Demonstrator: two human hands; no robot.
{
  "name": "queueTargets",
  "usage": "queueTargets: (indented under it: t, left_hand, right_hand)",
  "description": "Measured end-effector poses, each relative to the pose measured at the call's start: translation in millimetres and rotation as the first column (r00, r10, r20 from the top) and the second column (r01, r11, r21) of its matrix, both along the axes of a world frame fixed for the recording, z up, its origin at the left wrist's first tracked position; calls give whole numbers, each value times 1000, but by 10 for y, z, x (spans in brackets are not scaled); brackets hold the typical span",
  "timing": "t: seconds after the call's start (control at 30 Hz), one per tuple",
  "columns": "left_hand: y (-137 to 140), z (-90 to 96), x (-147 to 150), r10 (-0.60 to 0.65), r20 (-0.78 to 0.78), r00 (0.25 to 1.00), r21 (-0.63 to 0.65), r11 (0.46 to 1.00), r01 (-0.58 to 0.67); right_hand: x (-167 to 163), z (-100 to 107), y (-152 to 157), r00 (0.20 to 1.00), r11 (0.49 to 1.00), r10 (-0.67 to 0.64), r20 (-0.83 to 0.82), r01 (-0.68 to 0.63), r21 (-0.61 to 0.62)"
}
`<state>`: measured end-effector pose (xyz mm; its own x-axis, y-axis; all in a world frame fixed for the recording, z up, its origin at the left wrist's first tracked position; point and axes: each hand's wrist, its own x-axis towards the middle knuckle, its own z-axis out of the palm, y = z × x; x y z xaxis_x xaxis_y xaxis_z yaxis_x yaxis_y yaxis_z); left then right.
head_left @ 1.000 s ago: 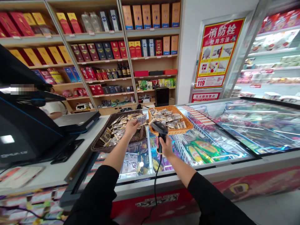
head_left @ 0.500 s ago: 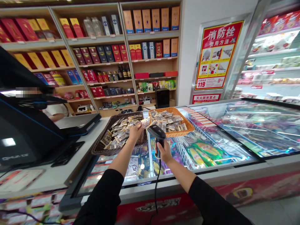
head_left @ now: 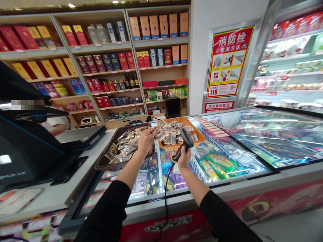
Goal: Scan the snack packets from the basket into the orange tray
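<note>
In my right hand (head_left: 183, 158) is a black barcode scanner (head_left: 186, 139), gripped by its handle, with its head tilted over the front of the orange wicker basket (head_left: 174, 148). Small snack packets (head_left: 171, 129) fill that basket. My left hand (head_left: 146, 141) reaches to the basket's left edge, fingers stretched out above packets there; I see none clearly gripped. Left of it and partly behind my left hand is a dark brown wicker basket (head_left: 101, 164), holding more small packets (head_left: 126, 144). A black cable (head_left: 166, 195) hangs from the scanner.
Both baskets rest on a glass-topped chest freezer (head_left: 242, 144) full of packaged goods. At left, a counter (head_left: 58, 188) bears a dark checkout machine (head_left: 32, 148) and a flat scale (head_left: 83, 134). Another person's arm (head_left: 59, 127) shows behind it. Shelves (head_left: 116, 70) of boxes line the back.
My left hand has let go of the small packet it held before the scanner, and its fingers have extended. The scanner has moved right and turned away from that hand. The view has shifted slightly.
</note>
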<state>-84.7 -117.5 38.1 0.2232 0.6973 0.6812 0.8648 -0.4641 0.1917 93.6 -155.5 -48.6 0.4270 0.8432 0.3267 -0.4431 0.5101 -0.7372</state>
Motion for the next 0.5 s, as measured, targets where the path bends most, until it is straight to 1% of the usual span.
queueTargets:
  t: [0.07,0.1,0.13,0.2,0.23,0.27,0.3,0.33,0.37,0.43,0.47,0.5]
  left_hand:
    - [80,87,209,18,-123,992,63,998,-10]
    - [137,114,328,20,-199,980,59,998,-8]
    - [201,126,445,2,-292,957,20,1000,4]
    - [333,105,643,-89,-482,872,-141,990,24]
    - [392,79,708,-150,-549,822,-236,972,20]
    - [441,51,741,-199,-582,788,-315,949,7]
    - [475,25,738,-227,-587,777,-368,930,-6]
    - [492,6,699,-228,-568,791,-394,919,-17]
    - [488,-2,623,-205,-531,822,-396,918,-27]
    - [421,9,373,-97,-429,898,-360,930,-71]
    - [359,20,208,-10,-370,929,-329,937,-120]
    - [285,27,27,97,-313,945,-301,934,-195]
  right_hand:
    - [66,20,77,995,996,-81,-60,78,-50]
    - [96,24,105,990,993,-109,-88,104,-63]
    - [121,25,125,984,989,-134,-118,126,-71]
    - [158,16,146,973,986,-162,-162,151,-77]
    - [168,8,149,972,985,-166,-168,154,-80]
    - [174,0,149,972,985,-165,-165,153,-85]
    - [173,-8,146,975,985,-159,-156,146,-90]
    - [168,-16,142,978,986,-151,-147,138,-95]
    - [158,-23,135,980,987,-142,-138,129,-99]
    - [123,-38,113,987,991,-106,-118,95,-95]
    - [100,-45,99,992,994,-77,-99,68,-85]
    - [75,-53,81,997,997,-39,-72,34,-72]
